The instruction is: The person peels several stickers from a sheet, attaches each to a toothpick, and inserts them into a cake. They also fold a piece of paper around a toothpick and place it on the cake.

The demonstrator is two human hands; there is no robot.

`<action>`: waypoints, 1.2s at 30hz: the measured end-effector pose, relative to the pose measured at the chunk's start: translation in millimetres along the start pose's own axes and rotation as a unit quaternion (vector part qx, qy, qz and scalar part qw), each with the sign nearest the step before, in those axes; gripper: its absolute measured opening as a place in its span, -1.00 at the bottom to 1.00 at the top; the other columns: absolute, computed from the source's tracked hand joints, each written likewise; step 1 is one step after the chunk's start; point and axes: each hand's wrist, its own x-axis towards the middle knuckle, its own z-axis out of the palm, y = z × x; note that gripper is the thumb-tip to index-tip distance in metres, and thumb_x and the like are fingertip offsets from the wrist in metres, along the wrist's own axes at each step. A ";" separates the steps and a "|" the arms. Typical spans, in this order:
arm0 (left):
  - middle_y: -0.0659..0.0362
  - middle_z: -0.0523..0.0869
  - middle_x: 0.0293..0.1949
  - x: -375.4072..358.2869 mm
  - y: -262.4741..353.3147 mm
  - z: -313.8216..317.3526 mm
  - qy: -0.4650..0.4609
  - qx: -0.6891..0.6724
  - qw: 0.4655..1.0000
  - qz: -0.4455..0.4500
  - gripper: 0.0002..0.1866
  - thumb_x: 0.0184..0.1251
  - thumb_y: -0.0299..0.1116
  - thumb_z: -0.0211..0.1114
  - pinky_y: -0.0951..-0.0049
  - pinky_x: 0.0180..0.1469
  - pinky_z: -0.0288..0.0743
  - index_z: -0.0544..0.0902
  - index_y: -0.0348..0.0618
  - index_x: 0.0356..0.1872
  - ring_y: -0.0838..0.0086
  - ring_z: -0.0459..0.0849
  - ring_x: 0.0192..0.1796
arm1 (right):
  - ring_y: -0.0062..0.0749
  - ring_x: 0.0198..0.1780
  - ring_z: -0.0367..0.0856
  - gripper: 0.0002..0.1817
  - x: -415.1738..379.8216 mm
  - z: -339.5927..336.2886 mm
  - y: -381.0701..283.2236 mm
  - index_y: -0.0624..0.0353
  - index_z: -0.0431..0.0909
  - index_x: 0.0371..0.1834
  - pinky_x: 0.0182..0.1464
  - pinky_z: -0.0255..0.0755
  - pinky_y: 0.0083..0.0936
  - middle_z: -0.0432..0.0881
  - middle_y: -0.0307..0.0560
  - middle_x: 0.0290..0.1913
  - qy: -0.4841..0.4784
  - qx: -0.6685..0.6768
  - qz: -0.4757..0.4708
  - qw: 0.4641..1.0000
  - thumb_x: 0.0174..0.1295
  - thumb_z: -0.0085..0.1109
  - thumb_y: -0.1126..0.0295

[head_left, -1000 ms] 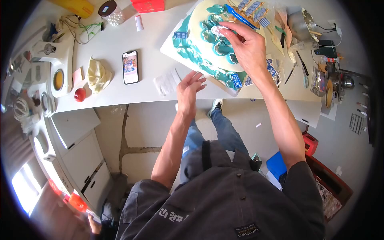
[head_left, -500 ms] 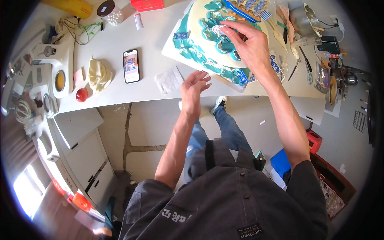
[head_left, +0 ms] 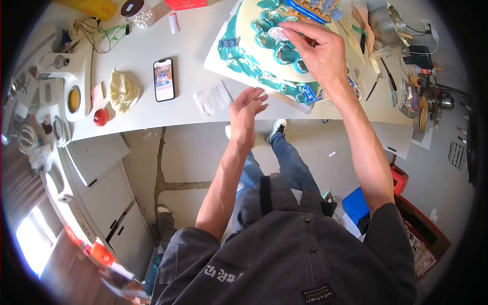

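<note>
A large cream cake with teal swirls around its rim sits on a white board on the white table. My right hand reaches over the cake and pinches a small round white tag against the top icing. Small blue rectangular plaques stick to the cake's side. My left hand hovers at the table's near edge, fingers apart, holding nothing, just beside the board's corner and a folded white paper.
A phone lies left of the cake, with a crumpled yellow cloth and a red ball further left. A white mixer stands at the far left. Tools, a metal bowl and cables crowd the right end.
My right hand has shifted slightly with the round tag on the cake top. My left hand stays near the table edge. The view has drifted a little.
</note>
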 end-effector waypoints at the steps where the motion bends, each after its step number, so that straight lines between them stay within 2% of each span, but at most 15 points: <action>1: -0.24 0.53 0.38 -0.7 0.1 0.4 0.001 0.000 1.000 0.000 -0.34 0.35 -0.44 0.14 0.21 0.37 0.50 0.30 -0.62 0.43 0.07 0.58 0.36 | -0.60 -0.40 0.54 -0.84 -0.5 0.0 0.6 0.14 0.81 -0.05 -0.36 0.41 -0.62 0.80 -0.17 -0.22 -0.007 -0.003 0.007 1.000 0.35 0.39 0.44; 3: -0.24 0.53 0.38 -0.4 -1.2 0.3 0.001 0.001 1.000 0.000 -0.34 0.35 -0.44 0.14 0.21 0.37 0.50 0.30 -0.62 0.43 0.07 0.58 0.36 | -0.71 -0.31 0.60 -0.82 -1.3 -0.9 2.0 0.14 0.82 -0.01 -0.35 0.39 -0.69 0.81 -0.24 -0.15 -0.020 -0.008 0.021 1.000 0.37 0.38 0.46; 9: -0.24 0.53 0.37 -0.6 -2.4 1.8 -0.001 0.000 1.000 0.001 -0.35 0.35 -0.44 0.14 0.20 0.37 0.50 0.31 -0.63 0.42 0.07 0.58 0.36 | -0.63 -0.25 0.64 -0.83 -3.6 1.4 9.3 0.21 0.80 -0.02 -0.26 0.45 -0.65 0.80 -0.17 -0.19 -0.045 -0.013 0.016 0.999 0.39 0.34 0.51; 12: -0.24 0.54 0.37 -0.3 -4.5 2.2 0.001 0.001 1.000 0.001 -0.36 0.36 -0.45 0.13 0.20 0.37 0.50 0.31 -0.63 0.42 0.07 0.58 0.36 | -0.49 -0.41 0.61 -0.86 -5.5 2.5 15.3 0.12 0.81 -0.08 -0.33 0.47 -0.55 0.82 -0.17 -0.15 -0.036 -0.009 -0.003 0.999 0.38 0.33 0.44; 15: -0.24 0.54 0.37 -0.5 -4.6 2.4 -0.001 0.005 1.000 0.000 -0.36 0.36 -0.45 0.13 0.20 0.37 0.50 0.31 -0.63 0.42 0.07 0.58 0.36 | -0.45 -0.39 0.65 -0.86 -5.6 1.7 17.7 0.12 0.81 -0.08 -0.31 0.50 -0.53 0.83 -0.16 -0.14 -0.031 -0.021 -0.028 0.999 0.38 0.32 0.44; 21: -0.23 0.55 0.36 -1.1 -6.2 3.5 0.001 0.001 1.000 0.000 -0.37 0.37 -0.46 0.13 0.21 0.36 0.51 0.31 -0.63 0.42 0.07 0.59 0.36 | -0.37 -0.35 0.70 -0.87 -6.5 1.8 17.5 0.09 0.81 -0.10 -0.28 0.53 -0.50 0.83 -0.16 -0.14 -0.037 -0.023 -0.016 0.999 0.37 0.32 0.41; 36: -0.21 0.57 0.34 -2.1 -10.5 7.8 0.010 -0.006 1.000 -0.004 -0.39 0.37 -0.48 0.13 0.19 0.34 0.52 0.33 -0.61 0.41 0.08 0.61 0.33 | -0.27 -0.31 0.72 -0.88 -7.4 -1.1 18.8 0.06 0.81 -0.12 -0.24 0.54 -0.45 0.82 -0.16 -0.14 -0.041 -0.044 -0.028 0.998 0.37 0.31 0.40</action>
